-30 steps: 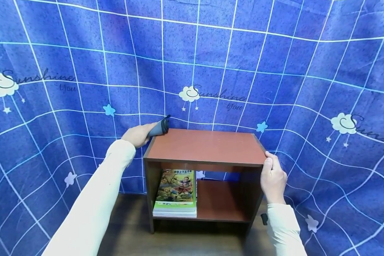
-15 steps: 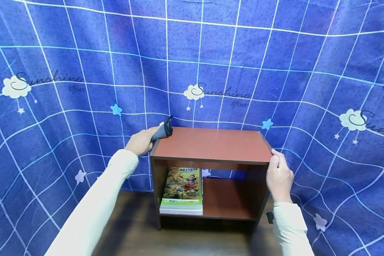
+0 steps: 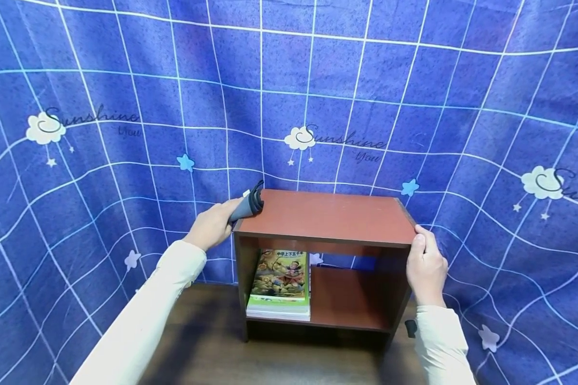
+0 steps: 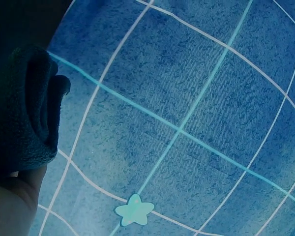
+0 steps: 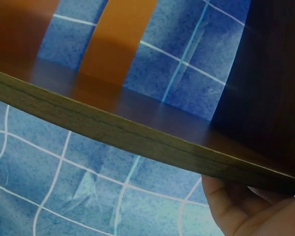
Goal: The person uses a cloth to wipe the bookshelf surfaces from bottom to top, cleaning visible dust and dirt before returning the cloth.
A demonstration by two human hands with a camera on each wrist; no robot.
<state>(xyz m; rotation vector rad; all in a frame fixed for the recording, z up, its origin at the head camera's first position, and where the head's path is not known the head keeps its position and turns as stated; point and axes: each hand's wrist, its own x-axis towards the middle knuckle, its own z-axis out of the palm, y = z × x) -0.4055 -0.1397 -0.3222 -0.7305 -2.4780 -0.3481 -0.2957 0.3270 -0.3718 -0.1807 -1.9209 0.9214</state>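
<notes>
A small brown shelf unit with a reddish top stands before me. My left hand grips a folded dark grey cloth at the left edge of that top. In the left wrist view the thick folds of the cloth show, with part of the hand below them. My right hand holds the right edge of the top near its front corner. Its fingers show against the board's edge in the right wrist view.
Inside the unit, a stack of books lies on the left of the lower shelf. A blue grid-patterned curtain hangs behind and at both sides. A small black object lies on the wooden floor at right.
My left hand has brought the cloth forward along the left edge of the top. My right hand keeps its hold on the right edge. The whole scene has shifted rightward in the head view.
</notes>
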